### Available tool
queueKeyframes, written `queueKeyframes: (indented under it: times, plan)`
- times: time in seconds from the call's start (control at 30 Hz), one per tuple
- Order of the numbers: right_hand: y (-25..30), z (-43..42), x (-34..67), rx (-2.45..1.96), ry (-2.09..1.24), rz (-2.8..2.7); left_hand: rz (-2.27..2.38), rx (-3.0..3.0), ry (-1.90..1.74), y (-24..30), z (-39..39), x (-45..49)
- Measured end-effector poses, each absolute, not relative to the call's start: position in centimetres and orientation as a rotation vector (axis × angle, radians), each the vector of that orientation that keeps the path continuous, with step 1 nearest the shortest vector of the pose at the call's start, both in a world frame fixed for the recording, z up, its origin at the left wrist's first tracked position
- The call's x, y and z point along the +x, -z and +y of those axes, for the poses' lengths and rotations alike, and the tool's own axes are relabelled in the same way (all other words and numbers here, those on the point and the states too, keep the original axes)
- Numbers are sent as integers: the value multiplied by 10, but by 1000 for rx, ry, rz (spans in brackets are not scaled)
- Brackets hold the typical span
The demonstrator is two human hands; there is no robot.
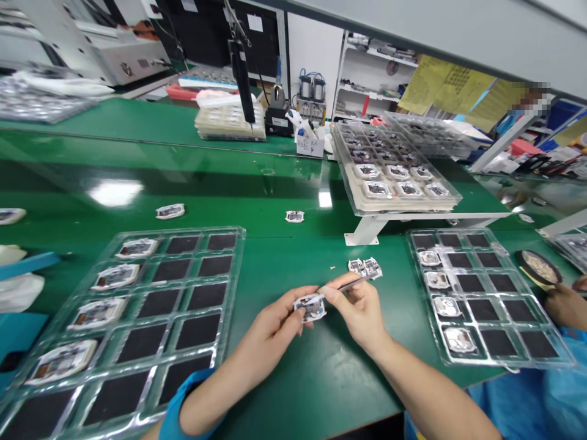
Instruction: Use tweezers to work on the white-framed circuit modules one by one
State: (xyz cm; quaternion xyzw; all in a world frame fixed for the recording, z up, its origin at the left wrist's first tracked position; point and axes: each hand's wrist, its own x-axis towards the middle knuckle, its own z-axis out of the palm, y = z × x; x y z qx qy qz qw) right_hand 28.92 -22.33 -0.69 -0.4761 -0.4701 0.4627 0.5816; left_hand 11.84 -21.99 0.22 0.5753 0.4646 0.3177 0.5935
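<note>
My left hand (275,324) pinches a small white electronic part (310,307) just above the green table (284,379). My right hand (358,308) grips metal tweezers (342,286), whose tip rests against that part. Just beyond my hands, two more small parts (365,267) lie on the table. A clear plastic tray (132,318) on my left holds several parts in its left column, the other cells dark. Another clear tray (481,293) on my right has several parts in its left column.
A raised white stand carries a stacked tray of parts (394,177). Two loose parts (170,211) (294,216) lie farther back on the table. Another person's hand (566,305) and blue sleeve are at the right edge beside a round dish (537,267). Machines and shelves stand behind.
</note>
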Motion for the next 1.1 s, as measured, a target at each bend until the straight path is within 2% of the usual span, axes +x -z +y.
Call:
queueKeyframes:
  times: [0.53, 1.1]
  plan:
    - [8, -225, 289, -1062, -1053, -1033, 1029, 848, -865, -10, -219, 118]
    - [8, -226, 283, -934, -1109, -1020, 1035, 1002, -845, -8, -222, 123]
